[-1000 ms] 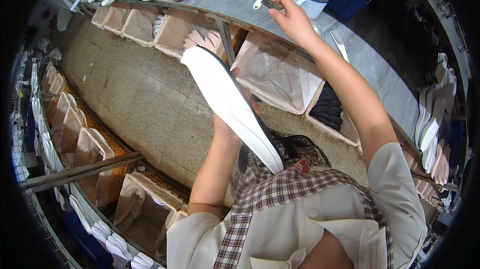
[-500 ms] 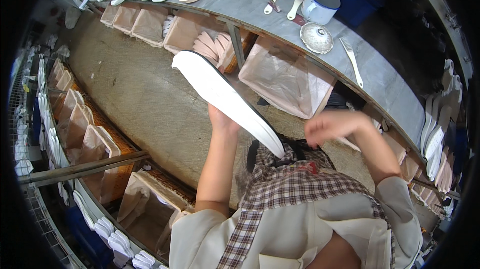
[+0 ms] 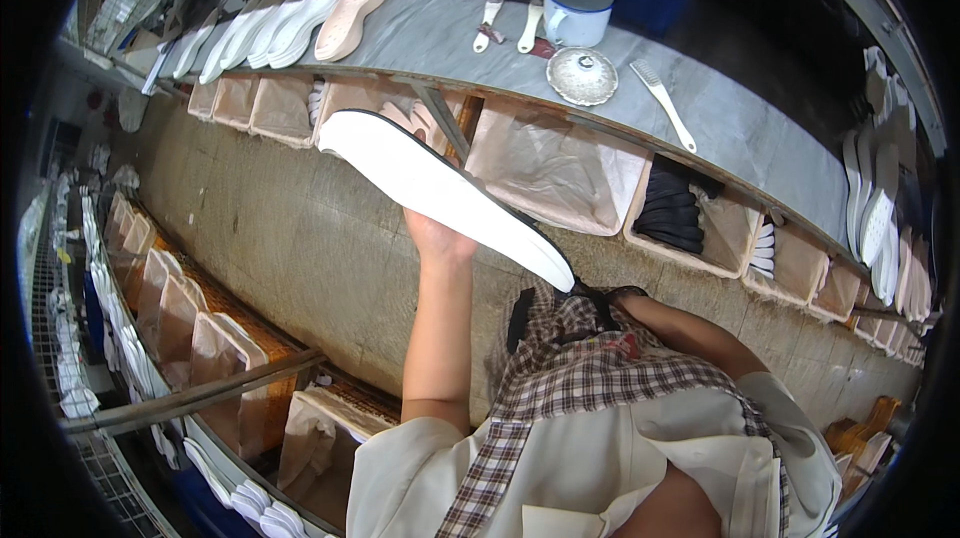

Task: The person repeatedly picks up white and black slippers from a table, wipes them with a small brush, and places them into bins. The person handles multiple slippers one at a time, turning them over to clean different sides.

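My left hand (image 3: 440, 236) is closed around a long white shoe sole (image 3: 430, 188) with a dark edge along its far side. The sole slants from upper left to lower right, its lower tip close to the checked apron (image 3: 600, 383). My right forearm (image 3: 690, 333) reaches in to the front of the apron, where the cloth hides the hand and fingers.
Across the grey bench (image 3: 720, 68) are a white enamel mug (image 3: 575, 18), a patterned lid (image 3: 583, 76) and a white-handled brush (image 3: 662, 103). White soles (image 3: 295, 23) line its left end. Lined baskets (image 3: 560, 163) stand below; one contains black soles (image 3: 670, 213).
My right hand has dropped from beside the apron to behind its cloth. The left hand still holds the sole, a little further left. The whole view has shifted, showing more baskets at right.
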`<act>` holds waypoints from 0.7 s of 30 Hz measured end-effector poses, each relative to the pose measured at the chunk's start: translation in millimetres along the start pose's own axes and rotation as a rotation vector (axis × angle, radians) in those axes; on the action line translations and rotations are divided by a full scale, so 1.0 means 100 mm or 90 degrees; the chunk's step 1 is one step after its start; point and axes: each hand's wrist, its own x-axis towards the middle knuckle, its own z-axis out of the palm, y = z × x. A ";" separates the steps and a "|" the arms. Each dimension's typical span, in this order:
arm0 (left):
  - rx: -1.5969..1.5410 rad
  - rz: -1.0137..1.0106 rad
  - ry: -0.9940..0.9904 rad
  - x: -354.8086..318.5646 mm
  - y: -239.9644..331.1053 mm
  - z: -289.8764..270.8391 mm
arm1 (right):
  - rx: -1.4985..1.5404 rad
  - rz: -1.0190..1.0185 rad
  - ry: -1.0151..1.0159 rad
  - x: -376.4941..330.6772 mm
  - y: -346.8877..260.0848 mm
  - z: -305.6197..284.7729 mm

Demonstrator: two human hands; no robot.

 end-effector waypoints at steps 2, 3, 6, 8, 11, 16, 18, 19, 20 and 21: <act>-0.009 -0.022 -0.038 0.01 -0.06 0.04 | 0.029 0.038 0.048 -0.16 -0.08 0.00; -0.013 -0.030 -0.078 0.02 -0.10 0.06 | 0.037 0.051 0.066 -0.22 -0.14 0.00; 0.017 -0.069 0.022 0.03 -0.25 0.16 | 0.060 0.084 0.117 -0.41 -0.28 -0.04; 0.020 -0.087 0.013 0.02 -0.35 0.27 | 0.053 0.102 0.140 -0.54 -0.38 -0.07; 0.068 -0.070 0.068 -0.06 -0.53 0.50 | -0.106 0.133 0.116 -0.84 -0.53 -0.18; 0.154 -0.064 -0.011 -0.35 -0.74 0.98 | -0.337 0.082 0.181 -2.07 -0.65 -0.62; 0.190 -0.082 0.000 -0.52 -0.91 1.18 | -0.282 0.104 0.324 -2.64 -0.68 -0.85; 0.197 -0.097 -0.027 -0.62 -1.02 1.28 | -0.168 0.002 0.455 -2.86 -0.72 -0.93; 0.207 -0.110 -0.051 -0.72 -1.14 1.39 | -0.048 -0.031 0.557 -3.05 -0.77 -0.98; 0.224 -0.120 -0.073 -0.83 -1.25 1.49 | 0.181 -0.105 0.534 -3.26 -0.81 -0.99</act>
